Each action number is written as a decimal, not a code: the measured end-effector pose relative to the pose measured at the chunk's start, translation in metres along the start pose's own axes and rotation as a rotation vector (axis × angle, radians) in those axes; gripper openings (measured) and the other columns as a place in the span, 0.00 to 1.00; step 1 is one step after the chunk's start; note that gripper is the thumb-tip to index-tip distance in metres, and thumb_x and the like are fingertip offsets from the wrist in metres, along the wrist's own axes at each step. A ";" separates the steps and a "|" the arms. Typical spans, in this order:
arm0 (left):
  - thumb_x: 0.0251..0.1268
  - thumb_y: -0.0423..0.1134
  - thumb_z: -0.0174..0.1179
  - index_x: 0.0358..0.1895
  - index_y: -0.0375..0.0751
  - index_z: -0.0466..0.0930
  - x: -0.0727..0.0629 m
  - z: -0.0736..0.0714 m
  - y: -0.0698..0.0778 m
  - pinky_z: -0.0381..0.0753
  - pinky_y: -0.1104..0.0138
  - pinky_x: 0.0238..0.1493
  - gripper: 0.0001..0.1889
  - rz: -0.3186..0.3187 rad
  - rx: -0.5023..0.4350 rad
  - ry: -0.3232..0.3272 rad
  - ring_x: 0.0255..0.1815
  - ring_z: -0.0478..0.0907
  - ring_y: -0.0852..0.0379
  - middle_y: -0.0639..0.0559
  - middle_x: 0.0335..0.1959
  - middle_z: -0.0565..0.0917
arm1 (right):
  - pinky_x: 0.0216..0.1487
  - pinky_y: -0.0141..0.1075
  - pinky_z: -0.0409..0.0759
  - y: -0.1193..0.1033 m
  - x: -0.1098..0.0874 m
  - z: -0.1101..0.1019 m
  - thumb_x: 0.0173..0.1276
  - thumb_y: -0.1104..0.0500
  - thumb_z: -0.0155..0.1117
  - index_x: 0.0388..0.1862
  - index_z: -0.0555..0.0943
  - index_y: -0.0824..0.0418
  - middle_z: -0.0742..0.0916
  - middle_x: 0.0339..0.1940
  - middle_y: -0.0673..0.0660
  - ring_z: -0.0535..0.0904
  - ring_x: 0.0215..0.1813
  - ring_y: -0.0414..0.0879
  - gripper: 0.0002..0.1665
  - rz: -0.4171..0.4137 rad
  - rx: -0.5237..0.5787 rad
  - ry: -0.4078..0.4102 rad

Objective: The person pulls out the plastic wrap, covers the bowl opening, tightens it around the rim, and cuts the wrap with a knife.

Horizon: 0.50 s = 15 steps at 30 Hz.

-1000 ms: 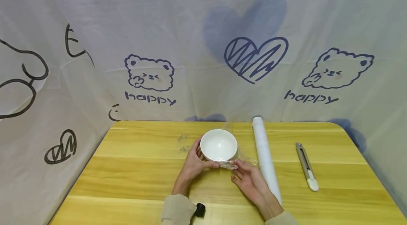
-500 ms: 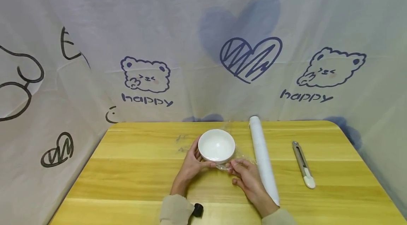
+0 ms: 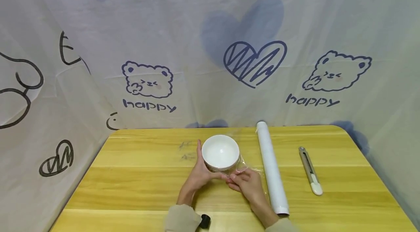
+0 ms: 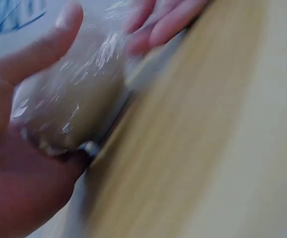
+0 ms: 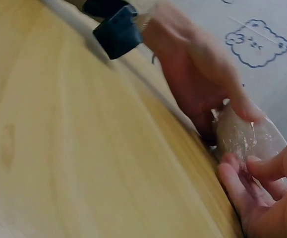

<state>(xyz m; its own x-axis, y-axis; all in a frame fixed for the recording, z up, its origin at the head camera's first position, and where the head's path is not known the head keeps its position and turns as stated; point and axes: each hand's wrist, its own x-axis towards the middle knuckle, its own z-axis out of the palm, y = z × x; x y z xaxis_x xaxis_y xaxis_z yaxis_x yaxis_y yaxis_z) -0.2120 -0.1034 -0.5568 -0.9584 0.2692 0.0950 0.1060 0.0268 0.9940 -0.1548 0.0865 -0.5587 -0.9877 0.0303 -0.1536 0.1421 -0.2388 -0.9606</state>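
Note:
A white bowl [image 3: 220,152] stands upright near the middle of the wooden table, with clear cling film [image 3: 243,163] around its side and trailing to the right. My left hand [image 3: 198,175] holds the bowl from the left, fingers along its side and thumb across the front. In the left wrist view the wrinkled film [image 4: 101,54] covers the bowl's outer wall. My right hand [image 3: 251,186] pinches a gathered bit of film at the bowl's front right, close to the left thumb. The bowl's underside is hidden.
A long white roll of cling film [image 3: 272,170] lies just right of my right hand. Farther right is a utility knife [image 3: 310,172] on the table [image 3: 131,173]. A printed cloth [image 3: 197,90] hangs behind the table.
My right hand has drawn the film toward the left thumb at the bowl's front. The left fingers have straightened along the bowl's side. The head view has shifted slightly.

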 end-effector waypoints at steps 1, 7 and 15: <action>0.38 0.29 0.86 0.81 0.43 0.18 0.000 0.004 0.000 0.44 0.41 0.79 0.82 0.012 0.035 0.032 0.79 0.52 0.34 0.29 0.80 0.50 | 0.41 0.41 0.89 0.001 0.000 0.001 0.68 0.78 0.63 0.44 0.77 0.80 0.89 0.34 0.69 0.89 0.36 0.51 0.08 -0.010 -0.013 0.005; 0.39 0.25 0.83 0.81 0.36 0.34 0.002 0.009 -0.005 0.57 0.42 0.75 0.71 0.085 0.068 0.103 0.74 0.61 0.33 0.29 0.76 0.59 | 0.45 0.40 0.88 -0.006 0.002 -0.007 0.71 0.74 0.61 0.52 0.73 0.81 0.89 0.44 0.71 0.89 0.42 0.51 0.14 0.075 0.046 -0.106; 0.44 0.16 0.76 0.83 0.39 0.37 0.001 -0.009 -0.004 0.67 0.67 0.71 0.66 0.002 -0.136 -0.013 0.78 0.56 0.36 0.33 0.80 0.54 | 0.55 0.44 0.83 -0.025 0.004 -0.029 0.78 0.52 0.59 0.73 0.60 0.69 0.83 0.59 0.61 0.84 0.59 0.55 0.35 0.336 0.296 -0.222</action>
<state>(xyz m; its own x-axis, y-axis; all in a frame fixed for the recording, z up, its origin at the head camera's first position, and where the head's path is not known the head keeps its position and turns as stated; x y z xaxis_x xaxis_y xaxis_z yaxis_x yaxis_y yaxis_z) -0.2161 -0.1117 -0.5598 -0.9546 0.2816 0.0976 0.0706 -0.1047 0.9920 -0.1603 0.1204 -0.5420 -0.8852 -0.2954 -0.3593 0.4618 -0.4660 -0.7547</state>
